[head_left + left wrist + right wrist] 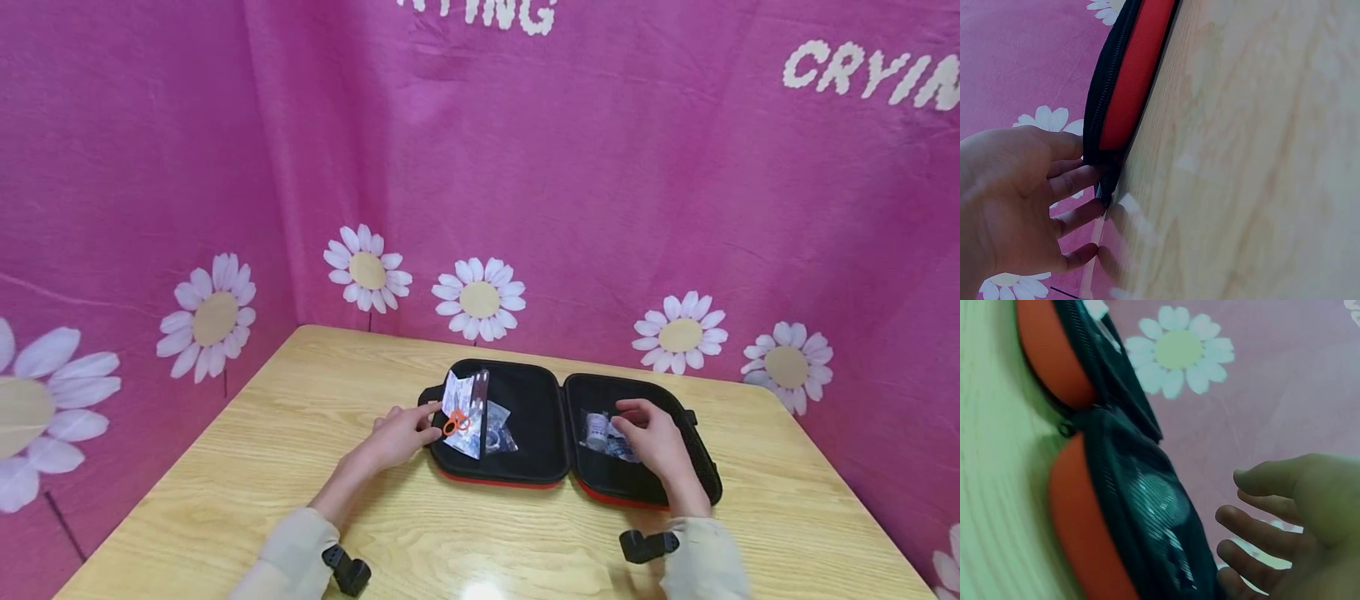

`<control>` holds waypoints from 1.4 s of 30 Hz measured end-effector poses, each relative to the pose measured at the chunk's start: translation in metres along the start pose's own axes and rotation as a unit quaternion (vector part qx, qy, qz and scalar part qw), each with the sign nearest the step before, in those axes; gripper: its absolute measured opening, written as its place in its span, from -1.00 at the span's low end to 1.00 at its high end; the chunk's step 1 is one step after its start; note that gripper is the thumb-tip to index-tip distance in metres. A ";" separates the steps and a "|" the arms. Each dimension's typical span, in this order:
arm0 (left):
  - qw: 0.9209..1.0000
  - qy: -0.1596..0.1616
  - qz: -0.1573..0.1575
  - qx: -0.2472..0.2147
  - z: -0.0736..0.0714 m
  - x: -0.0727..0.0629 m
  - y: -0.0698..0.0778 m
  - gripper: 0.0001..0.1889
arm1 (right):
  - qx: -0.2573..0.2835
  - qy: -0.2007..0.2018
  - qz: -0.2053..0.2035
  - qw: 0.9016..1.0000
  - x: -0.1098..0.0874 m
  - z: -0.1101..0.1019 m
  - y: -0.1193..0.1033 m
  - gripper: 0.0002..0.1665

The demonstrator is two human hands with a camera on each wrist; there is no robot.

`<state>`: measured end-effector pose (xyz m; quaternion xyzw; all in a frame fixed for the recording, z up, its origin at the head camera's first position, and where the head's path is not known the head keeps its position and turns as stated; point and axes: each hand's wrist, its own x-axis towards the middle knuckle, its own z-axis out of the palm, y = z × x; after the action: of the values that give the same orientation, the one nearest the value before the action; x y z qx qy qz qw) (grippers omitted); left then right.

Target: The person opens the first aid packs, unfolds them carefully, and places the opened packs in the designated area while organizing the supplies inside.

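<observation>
A zippered case (528, 417), black inside and red outside, lies unfolded on the table. At its left end, my left hand (397, 437) touches the rim with loosely extended fingers, as the left wrist view also shows. Orange-handled scissors (456, 423), a white printed packet (457, 390) and a small clear bag (497, 429) lie in the left half. Above the right half hovers my right hand (652, 437), fingers relaxed and holding nothing. Near its fingertips is a wrapped white roll (597, 427); in the right wrist view mesh (1157, 500) covers it.
The case rests on a light wooden table (450, 542). Behind and to the left hangs a pink cloth (570, 208) with white daisies and lettering. A black camera is strapped to each wrist.
</observation>
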<state>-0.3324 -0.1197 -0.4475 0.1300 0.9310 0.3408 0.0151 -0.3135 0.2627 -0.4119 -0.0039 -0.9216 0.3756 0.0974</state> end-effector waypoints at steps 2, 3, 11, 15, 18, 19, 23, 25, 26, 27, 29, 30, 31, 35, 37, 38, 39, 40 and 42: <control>1.000 0.001 0.001 -0.001 0.001 0.000 0.000 -0.47 | 0.003 -0.009 0.000 1.000 0.000 0.006 -0.004 -0.58; 1.000 0.001 0.001 -0.002 0.002 0.000 0.000 -0.47 | 0.002 -0.014 0.002 1.000 0.000 0.008 -0.006 -0.59; 1.000 0.004 0.000 -0.005 0.001 0.001 0.000 -0.47 | 0.008 -0.033 -0.031 0.999 0.007 0.026 -0.027 -0.64; 1.000 0.003 -0.002 0.000 0.000 0.001 0.000 -0.47 | 0.010 -0.033 -0.053 0.998 0.011 0.038 -0.041 -0.68; 1.000 0.003 -0.003 0.003 0.000 0.001 0.000 -0.47 | 0.010 -0.038 -0.071 0.997 0.014 0.048 -0.051 -0.69; 1.000 0.003 -0.002 0.004 0.000 0.001 0.000 -0.47 | 0.009 -0.039 -0.076 0.996 0.015 0.051 -0.055 -0.70; 1.000 0.001 -0.001 0.002 0.000 0.001 0.000 -0.47 | 0.012 -0.051 -0.088 0.995 0.016 0.064 -0.066 -0.71; 1.000 -0.001 -0.001 0.001 0.001 0.001 0.000 -0.47 | 0.015 -0.056 -0.092 0.994 0.017 0.070 -0.071 -0.72; 1.000 -0.001 -0.001 0.000 0.001 0.001 0.000 -0.47 | 0.016 -0.059 -0.093 0.994 0.018 0.073 -0.074 -0.73; 1.000 -0.001 -0.001 0.001 0.001 0.001 -0.001 -0.47 | 0.019 -0.063 -0.095 0.993 0.018 0.076 -0.076 -0.73; 1.000 -0.001 -0.002 0.000 0.001 0.001 0.000 -0.47 | 0.025 -0.070 -0.097 0.993 0.018 0.083 -0.081 -0.75; 1.000 -0.001 -0.002 0.000 0.001 0.001 0.000 -0.47 | 0.028 -0.073 -0.100 0.992 0.018 0.086 -0.083 -0.75; 1.000 0.000 -0.002 0.000 0.001 0.001 0.000 -0.47 | 0.030 -0.076 -0.105 0.991 0.018 0.090 -0.084 -0.76; 1.000 0.000 -0.003 0.000 0.001 0.001 0.000 -0.47 | 0.038 -0.087 -0.123 0.988 0.019 0.104 -0.091 -0.77; 1.000 -0.002 -0.003 0.000 0.000 0.000 0.000 -0.47 | 0.035 -0.092 -0.127 0.987 0.019 0.110 -0.093 -0.77; 1.000 -0.002 -0.003 0.000 0.000 0.000 0.000 -0.47 | 0.034 -0.096 -0.126 0.987 0.018 0.113 -0.094 -0.77; 1.000 -0.003 -0.003 -0.001 0.000 0.000 0.000 -0.47 | 0.032 -0.100 -0.125 0.987 0.018 0.116 -0.096 -0.76; 1.000 -0.003 -0.003 -0.002 0.000 0.000 0.000 -0.47 | 0.031 -0.105 -0.122 0.986 0.018 0.118 -0.097 -0.76; 1.000 -0.003 -0.004 -0.003 0.000 0.000 0.000 -0.47 | 0.028 -0.114 -0.123 0.985 0.017 0.121 -0.100 -0.75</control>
<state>-0.3325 -0.1193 -0.4472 0.1268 0.9304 0.3434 0.0199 -0.3461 0.1084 -0.4240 0.1554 -0.9091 0.3846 0.0371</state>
